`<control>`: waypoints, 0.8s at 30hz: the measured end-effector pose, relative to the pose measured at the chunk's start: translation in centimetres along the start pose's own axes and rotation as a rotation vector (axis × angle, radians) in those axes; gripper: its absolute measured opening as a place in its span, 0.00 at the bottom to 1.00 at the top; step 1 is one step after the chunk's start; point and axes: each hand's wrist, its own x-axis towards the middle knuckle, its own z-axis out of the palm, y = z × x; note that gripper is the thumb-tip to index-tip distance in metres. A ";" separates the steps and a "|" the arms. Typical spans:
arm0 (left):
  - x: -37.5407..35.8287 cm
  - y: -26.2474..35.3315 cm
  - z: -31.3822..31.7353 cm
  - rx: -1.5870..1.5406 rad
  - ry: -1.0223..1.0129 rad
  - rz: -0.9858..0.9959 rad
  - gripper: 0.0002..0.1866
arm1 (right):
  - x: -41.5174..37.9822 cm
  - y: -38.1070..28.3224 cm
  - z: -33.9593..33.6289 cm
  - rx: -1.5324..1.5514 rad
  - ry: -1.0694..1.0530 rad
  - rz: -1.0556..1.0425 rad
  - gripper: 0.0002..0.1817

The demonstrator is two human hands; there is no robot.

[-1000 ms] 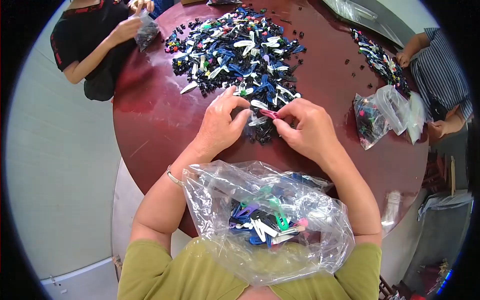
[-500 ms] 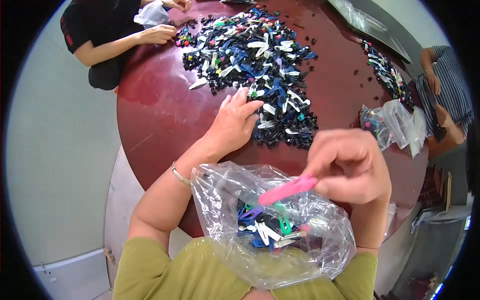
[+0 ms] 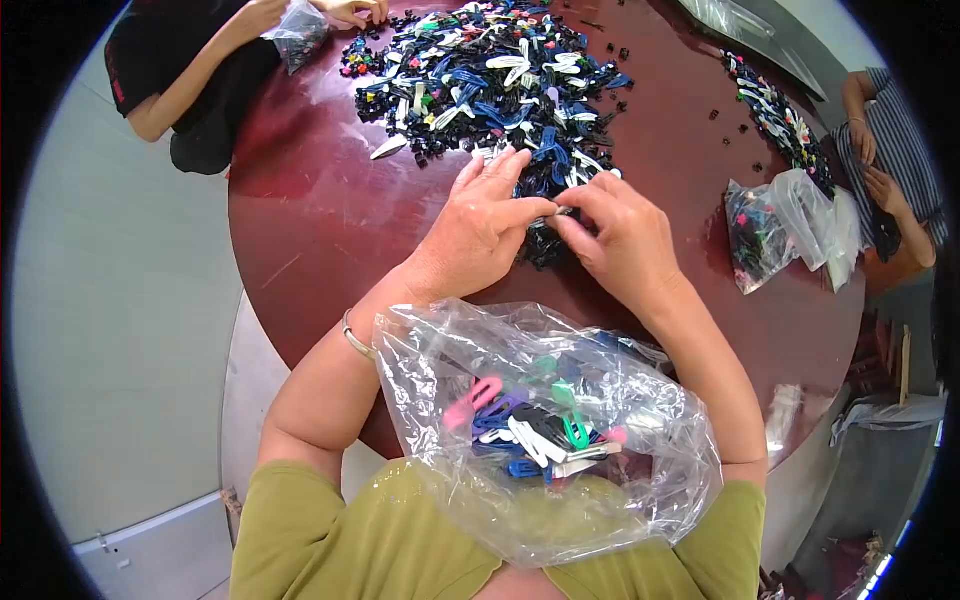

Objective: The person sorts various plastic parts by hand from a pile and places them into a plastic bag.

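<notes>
A large pile of hair clips (image 3: 510, 65), mostly black, white and blue, lies on the dark red round table (image 3: 310, 230). At the near edge of the pile, my left hand (image 3: 480, 225) and my right hand (image 3: 625, 230) meet at the fingertips, pinching a small dark item too small to name. Close to my chest is a clear plastic bag (image 3: 640, 480) with pink, green, purple, white, blue and black clips inside. A pink clip (image 3: 473, 403) lies at the left of the bag's contents.
A person in black (image 3: 185, 60) sits at the upper left with a small bag (image 3: 298, 35). Another person in stripes (image 3: 905, 150) is at the right, near a second clip pile (image 3: 780, 120) and a filled plastic bag (image 3: 765, 225).
My right hand has let go of the pink clip, now in the bag, and moved up to the pile beside my left hand. The person at upper left has drawn a hand back.
</notes>
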 end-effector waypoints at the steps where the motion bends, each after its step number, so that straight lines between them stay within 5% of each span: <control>1: 0.0 0.1 -0.1 0.010 0.001 0.003 0.12 | 0.2 0.1 -0.5 0.089 0.018 0.011 0.06; 5: 0.2 -0.8 -0.7 -0.029 0.033 -0.142 0.13 | 0.9 -0.2 -2.2 0.461 0.140 0.190 0.05; 9: -0.6 -2.3 0.0 0.034 -0.073 -0.288 0.20 | 0.9 1.3 -3.1 0.637 -0.025 0.470 0.07; 18: -0.3 0.3 -0.1 -0.078 -0.305 -0.401 0.38 | -0.7 -5.3 -9.9 1.008 -0.276 0.213 0.06; 20: -0.5 0.7 -0.2 -0.139 -0.283 -0.371 0.38 | -0.5 -6.4 -10.9 0.790 -0.416 0.183 0.05; 23: -0.5 0.3 -0.6 -0.193 -0.277 -0.370 0.43 | 0.3 -3.2 -7.5 0.297 -0.079 0.039 0.05; 24: -0.4 0.3 -1.0 -0.182 -0.277 -0.376 0.44 | 0.4 -2.0 -7.1 0.194 -0.176 0.153 0.06</control>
